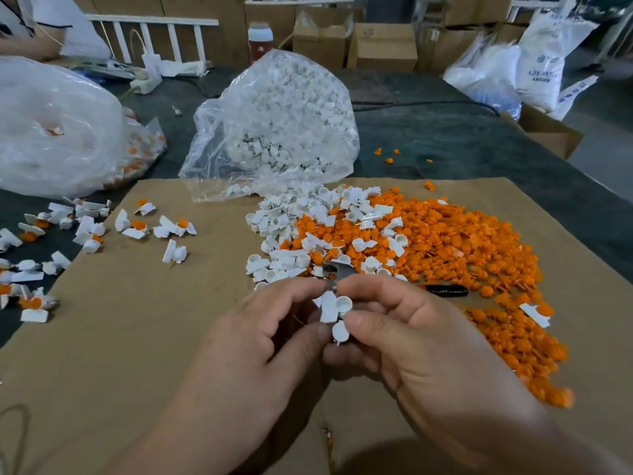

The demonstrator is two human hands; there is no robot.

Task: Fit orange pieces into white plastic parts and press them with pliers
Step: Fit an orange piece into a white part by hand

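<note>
Both my hands meet over the brown cardboard sheet [137,337]. My left hand [260,341] and my right hand [407,334] pinch white plastic parts [334,310] between their fingertips; a small cup shape shows at the top and another below. Just beyond my fingers lie the pliers [334,270], grey jaws toward me, with a red and black handle [445,290] to the right. A big heap of orange pieces [462,248] spreads right of centre, and loose white parts [291,234] are piled on its left side.
A clear bag of white parts [281,125] stands behind the heap. Another large bag [58,132] lies at far left. Assembled white-and-orange parts [85,231] are scattered on the left. Cardboard boxes [382,46] and sacks [541,63] stand at the back.
</note>
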